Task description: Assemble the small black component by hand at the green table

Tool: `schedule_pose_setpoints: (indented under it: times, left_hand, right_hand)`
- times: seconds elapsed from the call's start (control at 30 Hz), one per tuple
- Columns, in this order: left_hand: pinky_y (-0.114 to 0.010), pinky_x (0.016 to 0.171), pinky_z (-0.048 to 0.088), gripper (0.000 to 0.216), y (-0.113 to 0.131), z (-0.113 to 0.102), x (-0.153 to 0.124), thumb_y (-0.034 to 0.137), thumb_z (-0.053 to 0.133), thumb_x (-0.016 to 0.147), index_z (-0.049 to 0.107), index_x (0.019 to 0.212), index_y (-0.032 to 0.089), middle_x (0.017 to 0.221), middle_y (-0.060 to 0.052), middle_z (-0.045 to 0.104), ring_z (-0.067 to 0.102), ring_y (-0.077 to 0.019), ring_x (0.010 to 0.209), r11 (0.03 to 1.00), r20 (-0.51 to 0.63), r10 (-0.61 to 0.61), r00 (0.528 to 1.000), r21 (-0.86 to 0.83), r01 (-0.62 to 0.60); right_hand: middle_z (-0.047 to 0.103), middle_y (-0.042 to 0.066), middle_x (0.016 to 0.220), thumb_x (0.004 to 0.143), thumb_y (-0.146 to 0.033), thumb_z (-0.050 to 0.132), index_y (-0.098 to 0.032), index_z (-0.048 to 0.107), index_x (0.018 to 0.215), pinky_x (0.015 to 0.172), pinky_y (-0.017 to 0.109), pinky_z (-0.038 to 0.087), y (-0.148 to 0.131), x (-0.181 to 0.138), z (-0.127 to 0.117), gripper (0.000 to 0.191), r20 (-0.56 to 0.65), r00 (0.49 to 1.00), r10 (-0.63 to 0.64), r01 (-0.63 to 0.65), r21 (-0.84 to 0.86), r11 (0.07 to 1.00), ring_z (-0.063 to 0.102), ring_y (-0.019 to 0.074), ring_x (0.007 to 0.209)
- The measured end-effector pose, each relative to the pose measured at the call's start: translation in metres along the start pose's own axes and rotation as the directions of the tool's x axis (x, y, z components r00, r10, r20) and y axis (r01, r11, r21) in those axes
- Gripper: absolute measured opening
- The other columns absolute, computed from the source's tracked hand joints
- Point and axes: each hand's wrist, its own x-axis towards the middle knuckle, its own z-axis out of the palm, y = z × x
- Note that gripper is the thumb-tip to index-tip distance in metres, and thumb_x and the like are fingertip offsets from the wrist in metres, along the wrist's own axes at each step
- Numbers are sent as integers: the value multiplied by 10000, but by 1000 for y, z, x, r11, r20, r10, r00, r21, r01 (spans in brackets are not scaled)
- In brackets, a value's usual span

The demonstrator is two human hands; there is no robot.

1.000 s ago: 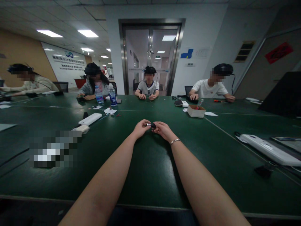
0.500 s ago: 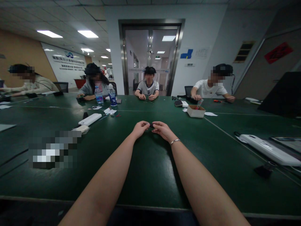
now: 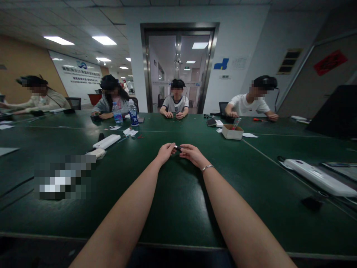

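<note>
Both my arms stretch over the green table (image 3: 178, 219). Between my hands is a small dark object (image 3: 177, 148) with a shiny, silvery end toward the left; it is too small to name. My left hand (image 3: 166, 152) pinches its silvery end with the fingertips. The dark end is gripped by the fingers of my right hand (image 3: 192, 153), whose wrist wears a silver bracelet (image 3: 208, 167). The fingers hide part of the object, which is held just above the tabletop.
Left lie a white power bank (image 3: 106, 142) and a blurred-out item (image 3: 65, 178). Two bottles (image 3: 133, 113), paper scraps (image 3: 130, 131) and an open box (image 3: 232, 133) stand farther off. Right are a white device (image 3: 318, 178) and a black brush-like thing (image 3: 312, 203). Several people sit around the table.
The fingers of my left hand have shifted slightly, and more of the small object, with its shiny end, now shows between my hands. My right hand has hardly moved.
</note>
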Motion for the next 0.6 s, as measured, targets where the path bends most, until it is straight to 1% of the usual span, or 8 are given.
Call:
schedule_pose_setpoints:
  times: [0.17, 0.3, 0.37, 0.43, 0.5, 0.57, 0.6]
  left_hand:
    - [-220, 553, 391, 191, 3, 0, -2, 311, 566, 788, 594, 808, 123, 645, -6, 593, 538, -96, 571, 1000, -4, -4, 1000, 10, 4]
    - [-224, 555, 413, 231, 0, 0, -1, 352, 555, 798, 570, 769, 123, 651, -13, 595, 542, -98, 573, 999, -14, 12, 1000, 41, -12]
    - [-225, 562, 432, 265, -3, -1, 0, 391, 569, 786, 567, 759, 127, 656, -15, 594, 552, -104, 592, 998, -29, 33, 999, 57, -32]
    - [-218, 548, 442, 285, -6, -2, 1, 419, 583, 772, 578, 777, 135, 675, -11, 591, 558, -104, 602, 995, -49, 71, 996, 70, -68]
    - [-202, 499, 430, 285, -7, -2, 2, 424, 591, 764, 592, 813, 142, 708, -6, 591, 548, -91, 569, 992, -72, 107, 992, 79, -101]
    - [-188, 457, 410, 268, -7, -1, 3, 398, 600, 767, 600, 850, 143, 735, -6, 600, 532, -73, 520, 991, -74, 121, 990, 67, -116]
    - [-184, 452, 409, 252, -6, 0, 3, 375, 603, 772, 600, 862, 140, 739, -8, 606, 530, -66, 504, 992, -62, 118, 991, 48, -115]
  right_hand:
    - [640, 8, 695, 739, -30, 637, -142, 608, 889, 618, 232, 562, 0, 0, 0, 189, -3, 1000, 0, 0, -3, 1000, 635, 95, 548]
    - [645, 18, 768, 730, -39, 647, -147, 603, 900, 635, 238, 559, 0, 0, -1, 206, 14, 1000, -5, 6, -12, 1000, 643, 95, 576]
    - [644, 19, 798, 724, -40, 648, -149, 595, 903, 633, 240, 552, 1, 1, -1, 216, 14, 1000, -7, 8, -47, 999, 640, 92, 579]
    - [640, 15, 792, 717, -43, 648, -148, 583, 893, 614, 236, 536, 3, 3, 2, 215, 17, 1000, -16, 18, -134, 991, 623, 85, 564]
    - [630, 3, 762, 702, -54, 657, -148, 569, 868, 585, 228, 511, 6, 6, 6, 210, 23, 998, -50, 54, -259, 964, 597, 80, 556]
    - [620, -6, 751, 683, -90, 679, -154, 553, 848, 572, 225, 484, 11, 8, 11, 217, 23, 993, -118, 118, -400, 909, 581, 86, 580]
    - [619, -7, 757, 670, -117, 695, -158, 547, 837, 579, 228, 474, 12, 9, 13, 227, 17, 986, -164, 152, -480, 864, 577, 93, 605]
